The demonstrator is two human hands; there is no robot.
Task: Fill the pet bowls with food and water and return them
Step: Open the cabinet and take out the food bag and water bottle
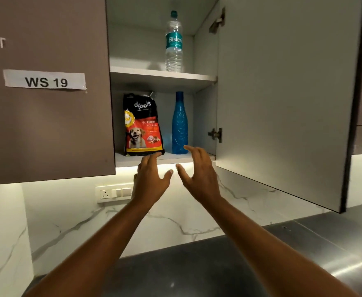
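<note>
1. Both hands are raised toward the open cupboard, and the landmark here is the lower shelf (133, 160) of it. The left hand (150, 179) has its fingers spread and holds nothing; its fingertips reach the front edge of that shelf. The right hand (199, 174) is also spread and empty, with the fingers loosely bent.
2. The pet food bag (142, 125) stands upright on the lower shelf, just above and behind the left hand, so the left hand is the nearer one. Its long axis is vertical.
3. The blue bottle (179, 123) stands upright on the same shelf, just beside the bag, above the right hand.
4. A clear water bottle (173, 41) stands on the shelf above, well apart from both hands.
5. The cupboard door (283, 93) is swung open to the right of the shelf, so I judge the way out toward the front is free. No pet bowl is visible.
</note>
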